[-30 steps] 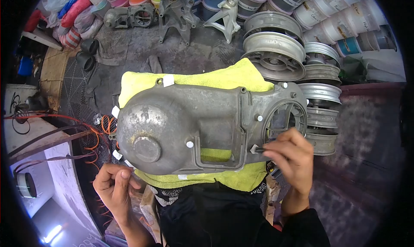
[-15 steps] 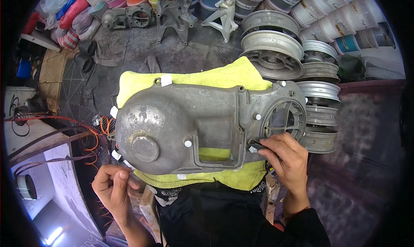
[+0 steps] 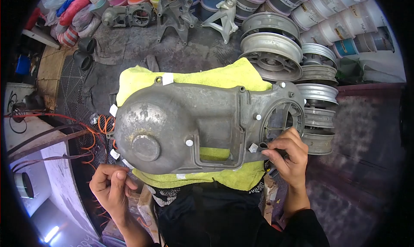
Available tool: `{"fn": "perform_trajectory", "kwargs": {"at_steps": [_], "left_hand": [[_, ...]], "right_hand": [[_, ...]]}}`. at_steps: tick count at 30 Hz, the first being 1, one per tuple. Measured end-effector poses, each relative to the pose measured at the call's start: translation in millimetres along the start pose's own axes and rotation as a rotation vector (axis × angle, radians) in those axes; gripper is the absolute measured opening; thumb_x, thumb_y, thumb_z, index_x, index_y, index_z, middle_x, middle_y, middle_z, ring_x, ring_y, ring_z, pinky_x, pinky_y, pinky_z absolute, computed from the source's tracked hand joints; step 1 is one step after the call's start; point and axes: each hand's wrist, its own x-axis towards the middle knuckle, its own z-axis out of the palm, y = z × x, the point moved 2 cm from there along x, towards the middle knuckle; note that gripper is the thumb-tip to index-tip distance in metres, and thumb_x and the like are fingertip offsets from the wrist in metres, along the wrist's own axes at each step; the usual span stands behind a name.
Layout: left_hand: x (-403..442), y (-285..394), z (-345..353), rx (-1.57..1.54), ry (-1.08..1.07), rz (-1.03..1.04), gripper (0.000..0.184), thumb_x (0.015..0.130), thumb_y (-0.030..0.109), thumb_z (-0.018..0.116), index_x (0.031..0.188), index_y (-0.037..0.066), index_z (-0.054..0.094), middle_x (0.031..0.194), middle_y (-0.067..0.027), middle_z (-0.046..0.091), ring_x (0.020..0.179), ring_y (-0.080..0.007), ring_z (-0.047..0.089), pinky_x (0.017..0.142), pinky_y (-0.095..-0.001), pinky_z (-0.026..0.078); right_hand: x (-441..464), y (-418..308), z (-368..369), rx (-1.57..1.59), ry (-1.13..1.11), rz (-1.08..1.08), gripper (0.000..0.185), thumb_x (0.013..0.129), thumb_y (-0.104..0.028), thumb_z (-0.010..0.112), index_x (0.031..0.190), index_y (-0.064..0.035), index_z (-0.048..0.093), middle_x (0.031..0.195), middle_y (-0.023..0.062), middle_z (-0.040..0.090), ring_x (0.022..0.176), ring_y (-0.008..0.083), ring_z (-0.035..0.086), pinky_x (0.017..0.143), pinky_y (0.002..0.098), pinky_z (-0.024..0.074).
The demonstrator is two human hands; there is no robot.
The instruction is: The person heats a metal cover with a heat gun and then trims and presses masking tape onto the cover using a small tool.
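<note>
A grey metal cover point(image 3: 215, 100) lies on a yellow-green towel point(image 3: 185, 76), with white plugs and bits of white tape around its edges. My right hand point(image 3: 290, 156) pinches a small dark strip point(image 3: 262, 147) over the cover's lower right part. Just left of that strip is a small white piece of tape point(image 3: 253, 148). My left hand point(image 3: 113, 186) is at the cover's lower left, thumb pressed to the curled fingers; whatever it may hold is too small to make out.
Stacked wheel rims point(image 3: 271, 53) stand at the right behind the cover. Metal brackets point(image 3: 174, 16) and labelled tubs point(image 3: 215, 0) line the back. Orange coiled hose point(image 3: 105, 124) hangs at the left. Dark cups point(image 3: 83, 58) lie at the upper left.
My right hand has moved the dark strip away from the white tape, a little to the right. The left hand has stayed nearly still, its fingers still closed.
</note>
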Motion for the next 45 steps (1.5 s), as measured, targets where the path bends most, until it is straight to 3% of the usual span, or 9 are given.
{"fn": "perform_trajectory", "kwargs": {"at_steps": [6,9,12,17,24,27,39,42,45], "left_hand": [[-0.4,0.1,-1.8,0.003,-0.003,-0.015,0.022,0.098,0.013,0.068,0.086,-0.005,0.062,0.061,-0.0089,0.063,0.045,-0.0071,0.054,0.042,-0.0176,0.034],[0.7,-0.2,2.4,-0.001,-0.008,-0.011,0.023,0.098,0.013,0.068,0.086,-0.005,0.062,0.062,-0.0086,0.063,0.045,-0.0072,0.054,0.041,-0.0178,0.034],[1.5,1.1,11.6,0.089,-0.030,0.079,0.026,0.102,0.019,0.065,0.087,-0.001,0.058,0.057,-0.0038,0.056,0.042,-0.0036,0.041,0.041,-0.0175,0.029],[2.6,3.6,4.3,0.034,-0.003,0.015,0.025,0.098,0.016,0.068,0.085,-0.004,0.061,0.059,-0.0071,0.061,0.044,-0.0060,0.050,0.041,-0.0178,0.032],[1.9,4.8,6.0,0.101,-0.024,0.071,0.026,0.101,0.020,0.065,0.087,-0.001,0.058,0.060,-0.0046,0.057,0.043,-0.0043,0.044,0.041,-0.0180,0.029],[2.9,5.6,5.9,0.016,0.001,0.018,0.024,0.096,0.014,0.071,0.083,-0.005,0.062,0.059,-0.0078,0.062,0.044,-0.0072,0.054,0.041,-0.0181,0.034],[0.7,8.1,12.1,0.104,-0.060,0.061,0.028,0.100,0.022,0.066,0.085,-0.001,0.058,0.056,-0.0032,0.056,0.042,-0.0044,0.043,0.041,-0.0178,0.028],[1.4,7.8,6.9,0.044,-0.027,0.016,0.022,0.096,0.013,0.070,0.084,-0.005,0.063,0.059,-0.0069,0.062,0.045,-0.0073,0.054,0.042,-0.0183,0.033],[0.5,6.6,11.9,0.108,-0.034,0.059,0.029,0.101,0.022,0.066,0.085,-0.001,0.058,0.056,-0.0031,0.055,0.042,-0.0044,0.044,0.041,-0.0180,0.028]], "right_hand": [[-11.3,0.9,5.6,-0.109,0.003,-0.033,0.023,0.073,-0.003,0.086,0.085,-0.0023,0.067,0.078,0.0075,0.066,0.068,0.0230,0.057,0.060,0.0345,0.0427],[-11.1,-3.1,1.9,0.021,0.096,-0.021,0.023,0.073,-0.002,0.086,0.085,-0.0020,0.066,0.078,0.0085,0.065,0.067,0.0239,0.057,0.059,0.0344,0.0428],[-10.7,-1.4,15.0,-0.044,0.050,-0.052,0.023,0.073,-0.001,0.085,0.086,-0.0017,0.066,0.078,0.0089,0.065,0.066,0.0243,0.057,0.059,0.0345,0.0429],[-16.9,9.1,0.9,0.021,0.071,-0.018,0.024,0.072,-0.003,0.087,0.086,-0.0013,0.067,0.079,0.0094,0.066,0.067,0.0238,0.057,0.059,0.0345,0.0424],[-2.2,18.6,-2.7,-0.020,-0.091,-0.111,0.021,0.073,-0.006,0.086,0.086,-0.0034,0.070,0.079,0.0079,0.066,0.071,0.0239,0.059,0.064,0.0342,0.0444],[12.6,13.4,-9.5,0.066,-0.160,-0.139,0.021,0.074,-0.009,0.085,0.090,-0.0037,0.072,0.084,0.0069,0.068,0.074,0.0233,0.060,0.067,0.0341,0.0447],[52.6,28.0,-9.7,0.122,-0.430,-0.246,0.020,0.077,-0.013,0.083,0.095,-0.0078,0.077,0.091,0.0036,0.071,0.079,0.0222,0.059,0.072,0.0336,0.0454],[59.7,23.4,-16.3,0.121,-0.454,-0.267,0.019,0.078,-0.014,0.082,0.095,-0.0084,0.077,0.092,0.0027,0.072,0.079,0.0219,0.059,0.074,0.0342,0.0454],[63.5,20.5,-13.6,0.148,-0.506,-0.262,0.017,0.079,-0.015,0.081,0.094,-0.0084,0.076,0.092,0.0024,0.072,0.080,0.0216,0.060,0.075,0.0346,0.0453]]}}
